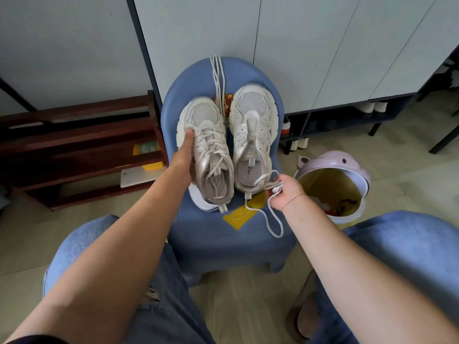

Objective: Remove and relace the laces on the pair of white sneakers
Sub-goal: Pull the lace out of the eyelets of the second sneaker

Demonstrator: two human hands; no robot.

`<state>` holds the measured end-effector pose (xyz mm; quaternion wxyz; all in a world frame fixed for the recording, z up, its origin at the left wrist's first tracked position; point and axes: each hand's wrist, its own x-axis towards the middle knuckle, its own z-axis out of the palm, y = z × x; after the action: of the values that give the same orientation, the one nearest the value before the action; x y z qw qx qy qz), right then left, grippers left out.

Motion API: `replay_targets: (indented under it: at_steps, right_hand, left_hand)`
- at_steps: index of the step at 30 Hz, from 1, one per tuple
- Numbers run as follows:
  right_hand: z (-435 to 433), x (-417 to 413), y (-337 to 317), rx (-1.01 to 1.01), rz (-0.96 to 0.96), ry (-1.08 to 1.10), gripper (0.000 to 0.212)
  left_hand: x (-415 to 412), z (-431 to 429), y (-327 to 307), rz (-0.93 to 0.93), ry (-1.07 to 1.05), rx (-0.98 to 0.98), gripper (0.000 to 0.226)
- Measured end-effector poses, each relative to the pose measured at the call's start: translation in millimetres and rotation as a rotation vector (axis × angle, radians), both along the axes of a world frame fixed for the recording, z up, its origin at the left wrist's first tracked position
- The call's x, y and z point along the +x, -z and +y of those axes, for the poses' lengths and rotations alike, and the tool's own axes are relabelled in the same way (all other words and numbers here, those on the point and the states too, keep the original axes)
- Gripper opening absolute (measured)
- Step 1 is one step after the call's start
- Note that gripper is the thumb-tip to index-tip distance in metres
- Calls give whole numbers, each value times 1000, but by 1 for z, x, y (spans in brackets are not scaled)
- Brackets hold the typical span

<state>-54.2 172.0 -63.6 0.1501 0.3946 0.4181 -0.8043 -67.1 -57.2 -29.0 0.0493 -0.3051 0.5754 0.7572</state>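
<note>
Jeans (82, 249) frame the blue chair (218, 244) holding both shoes. Left hand (185, 155) grips the left sneaker (208, 150) by its outer side; that one is fully laced. Loose lace (218, 78) lies up the chair back between the toes. Right sneaker (253, 130) looks stripped, eyelets bare. Right hand (285, 192) pinches a bunched lace (276, 236) just beside its heel. Guess: roughly midway. Can't tell if the left is relaced or untouched. Pink bin (335, 165) far right.
</note>
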Motion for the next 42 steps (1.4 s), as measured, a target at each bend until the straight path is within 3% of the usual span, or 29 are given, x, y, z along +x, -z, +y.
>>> replay_targets:
  at_steps: [2, 8, 12, 14, 18, 23, 25, 30, 34, 42]
  right_hand:
    - [0, -1, 3, 16, -24, -27, 28]
    - [5, 12, -15, -41, -80, -144, 63]
    - [10, 25, -42, -35, -28, -281, 70]
    - [15, 28, -51, -1, -21, -338, 75]
    - [25, 31, -59, 55, -14, -360, 72]
    - [27, 27, -66, 141, 57, -253, 49]
    - [23, 27, -78, 183, 171, -245, 21]
    - [3, 33, -115, 410, 663, -484, 16]
    - [-15, 42, -140, 635, 1061, -747, 25]
    - [-27, 39, -138, 1106, 1302, -477, 20]
  left_hand:
    - [1, -3, 3, 57, 79, 56, 70]
    - [9, -10, 3, 50, 171, 84, 72]
    - [9, -12, 11, 66, 91, 63, 106]
    - [8, -16, 11, 55, 26, 27, 111]
    - [2, -32, 7, 60, 23, 66, 120]
    - [24, -18, -49, 249, 88, 119, 91]
    - [27, -15, -60, 294, 108, 154, 88]
    - [34, -1, -80, 300, 1, 114, 106]
    - [42, 16, -95, 313, -85, -56, 72]
    - [45, 29, -93, 373, -219, -239, 63]
